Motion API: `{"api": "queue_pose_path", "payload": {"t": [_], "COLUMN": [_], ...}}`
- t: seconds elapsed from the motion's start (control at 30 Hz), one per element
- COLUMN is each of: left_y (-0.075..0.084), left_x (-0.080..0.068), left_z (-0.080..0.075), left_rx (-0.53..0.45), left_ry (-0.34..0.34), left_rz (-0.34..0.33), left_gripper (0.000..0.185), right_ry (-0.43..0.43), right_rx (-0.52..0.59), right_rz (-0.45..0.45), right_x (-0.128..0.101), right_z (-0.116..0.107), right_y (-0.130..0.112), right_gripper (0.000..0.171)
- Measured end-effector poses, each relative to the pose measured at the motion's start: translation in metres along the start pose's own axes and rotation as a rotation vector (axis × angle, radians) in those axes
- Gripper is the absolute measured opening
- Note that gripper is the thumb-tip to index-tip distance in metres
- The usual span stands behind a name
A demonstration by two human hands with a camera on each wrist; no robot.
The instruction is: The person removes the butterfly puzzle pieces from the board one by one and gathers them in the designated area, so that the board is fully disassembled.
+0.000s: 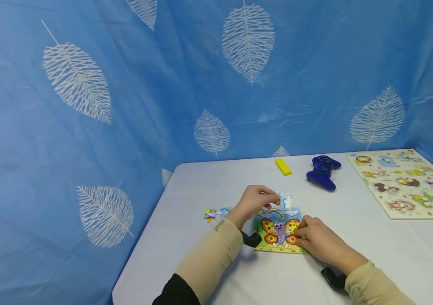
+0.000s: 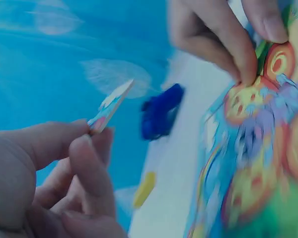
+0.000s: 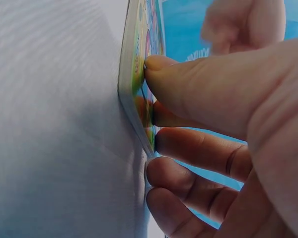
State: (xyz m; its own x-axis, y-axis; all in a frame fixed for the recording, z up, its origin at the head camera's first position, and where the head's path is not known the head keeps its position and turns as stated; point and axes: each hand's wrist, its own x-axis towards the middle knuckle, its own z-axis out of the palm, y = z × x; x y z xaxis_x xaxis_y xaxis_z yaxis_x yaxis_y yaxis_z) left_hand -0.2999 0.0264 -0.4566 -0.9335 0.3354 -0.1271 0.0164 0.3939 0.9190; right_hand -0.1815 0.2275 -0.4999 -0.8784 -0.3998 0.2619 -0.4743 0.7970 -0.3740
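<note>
A butterfly jigsaw puzzle (image 1: pixel 279 231) in a flat board lies on the white table, its top edge showing a blue strip with a rainbow. My left hand (image 1: pixel 256 201) pinches a puzzle piece (image 2: pixel 109 106) between thumb and fingers, raised above the board's far edge; the piece shows blue, white and some red. On the board's right side rests my right hand (image 1: pixel 321 239). Its thumb and forefinger press the face over the orange wing (image 2: pixel 279 62), while the lower fingers (image 3: pixel 171 178) touch along the board's edge and the table.
Loose puzzle pieces (image 1: pixel 210 215) lie left of the board, partly behind the left forearm. Farther back are a yellow block (image 1: pixel 283 167) and a blue game controller (image 1: pixel 322 173). A large animal picture board (image 1: pixel 411 186) covers the right rear. Blue leaf-patterned cloth (image 1: pixel 185 76) hangs behind the table.
</note>
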Motion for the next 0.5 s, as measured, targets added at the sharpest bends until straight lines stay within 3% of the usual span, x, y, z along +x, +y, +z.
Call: {"api": "queue_pose_path", "payload": {"t": [0.17, 0.3, 0.4, 0.5], "left_y": [-0.026, -0.054, -0.078, -0.098], "left_x": [-0.041, -0.066, -0.081, -0.094], "left_z": [-0.073, -0.125, -0.156, -0.175], "left_rx": [-0.019, -0.016, -0.028, -0.007], "left_ry": [-0.032, 0.031, 0.09, 0.123], "left_rz": [-0.064, -0.084, -0.131, -0.193], "left_gripper": [0.024, 0.03, 0.032, 0.031], "right_ry": [-0.021, -0.018, -0.017, -0.03], "right_rx": [0.003, -0.01, -0.015, -0.011], "right_rz": [-0.001, -0.003, 0.0, 0.002], "right_x": [0.001, 0.002, 0.004, 0.005], "right_z": [0.0, -0.002, -0.002, 0.0], "right_y": [-0.002, 0.0, 0.002, 0.001], "right_gripper": [0.022, 0.022, 0.022, 0.022]}}
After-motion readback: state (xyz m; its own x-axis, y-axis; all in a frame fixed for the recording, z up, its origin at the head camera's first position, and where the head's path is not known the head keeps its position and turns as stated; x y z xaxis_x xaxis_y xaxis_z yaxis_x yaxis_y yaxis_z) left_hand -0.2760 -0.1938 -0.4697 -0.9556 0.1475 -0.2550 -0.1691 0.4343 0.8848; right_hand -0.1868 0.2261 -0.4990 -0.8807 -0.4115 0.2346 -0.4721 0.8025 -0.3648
